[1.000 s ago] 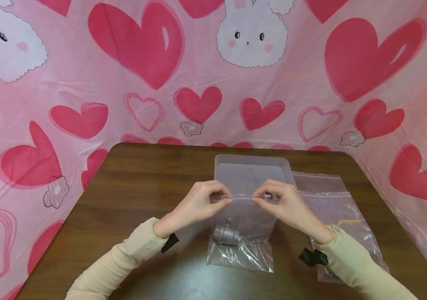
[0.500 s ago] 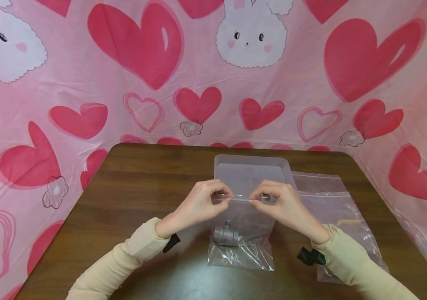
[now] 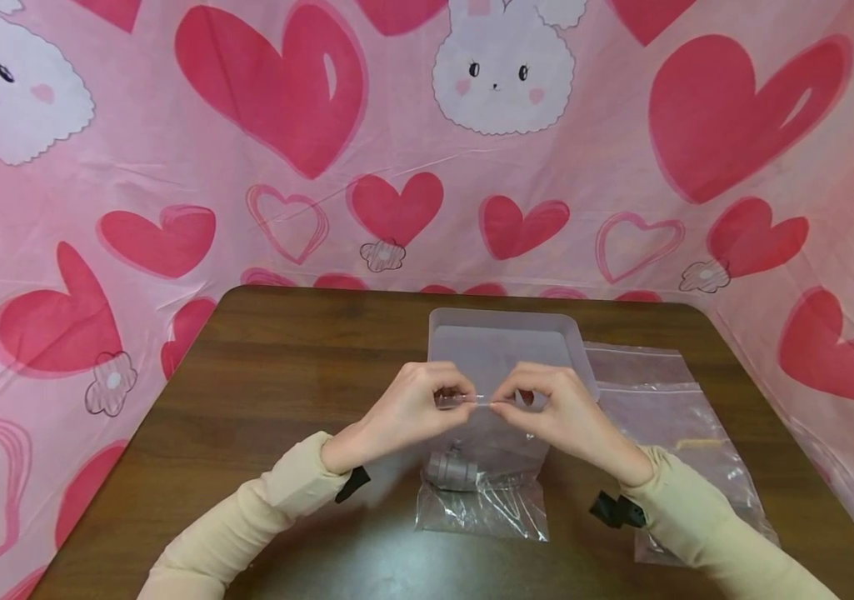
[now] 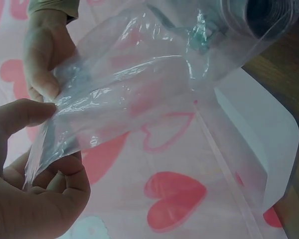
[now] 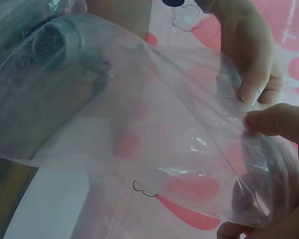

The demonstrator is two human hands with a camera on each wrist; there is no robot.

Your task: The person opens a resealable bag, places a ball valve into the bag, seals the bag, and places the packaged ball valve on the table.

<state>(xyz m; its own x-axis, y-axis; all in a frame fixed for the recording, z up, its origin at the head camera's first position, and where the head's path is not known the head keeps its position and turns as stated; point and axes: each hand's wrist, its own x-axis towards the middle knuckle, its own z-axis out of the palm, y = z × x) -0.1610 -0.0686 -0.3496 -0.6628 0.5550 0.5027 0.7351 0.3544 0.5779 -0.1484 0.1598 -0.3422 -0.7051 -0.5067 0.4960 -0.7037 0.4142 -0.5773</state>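
Both hands pinch the top edge of a clear zip-lock bag (image 3: 482, 510), close to each other at its middle. The left hand (image 3: 412, 406) grips the edge between thumb and fingers. From the other side the right hand (image 3: 557, 410) pinches it the same way, and only a short stretch of the seal shows between the fingertips. Low in the bag lies a grey metal pipe fitting (image 3: 451, 472) with a short stem on top, like a ball valve. Its round threaded opening appears in the left wrist view, and the bag's film (image 5: 179, 134) looks slack in the right wrist view.
Behind the hands stands a whitish plastic tray (image 3: 505, 321), partly covered by them and the bag. More zip-lock bags (image 3: 659, 417) lie flat on the brown table (image 3: 307, 350) at the right. A pink heart-patterned cloth (image 3: 397, 100) hangs round the table's back and sides.
The hands have drawn closer together along the bag's top edge; the left shifted right and the right slightly left. The fitting and the bag's bottom stay almost where they were.
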